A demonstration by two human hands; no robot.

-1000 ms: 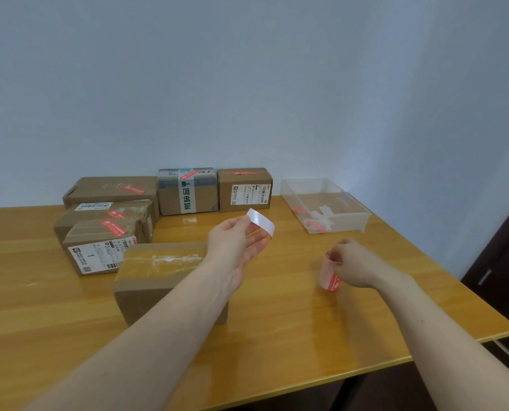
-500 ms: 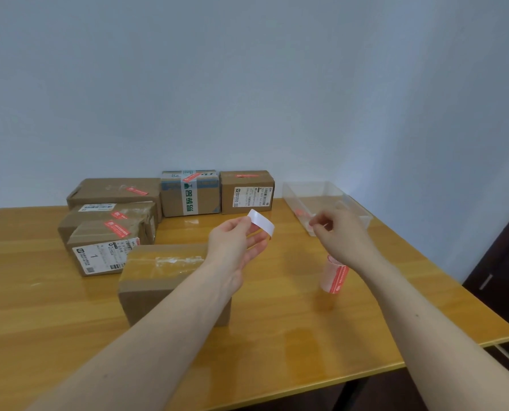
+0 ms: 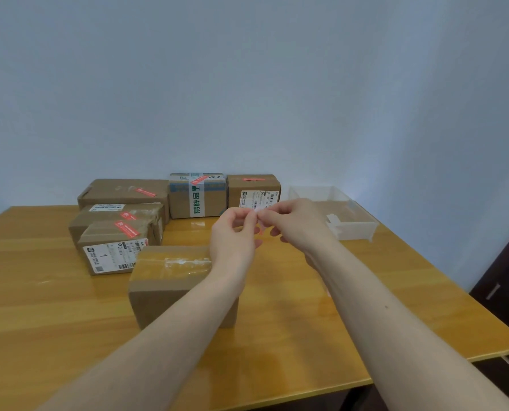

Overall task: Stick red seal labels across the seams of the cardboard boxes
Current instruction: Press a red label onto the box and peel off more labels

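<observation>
Since half a second ago the right hand (image 3: 296, 222) has crossed from above the label roll to meet the left hand (image 3: 235, 232), and both now pinch the red seal label strip (image 3: 259, 216) between them in mid-air. Little of that strip shows: a pale end between the fingertips and a reddish edge just below; whether the label is already peeling off its backing cannot be told.

Directly below and toward the person from the pinched strip sits the unsealed cardboard box (image 3: 170, 277), its long axis running left to right, with clear tape marking the top seam along that axis. The left forearm crosses the box's right end, so the left hand looks nearer to the seam. A label laid across the seam would likely need to run front to back.

Beyond the box, five sealed boxes already carry red labels, among them the box with green-printed tape (image 3: 198, 195). On the wooden table (image 3: 40, 307) to the right stands a clear plastic tray (image 3: 354, 229) holding pale scraps.
</observation>
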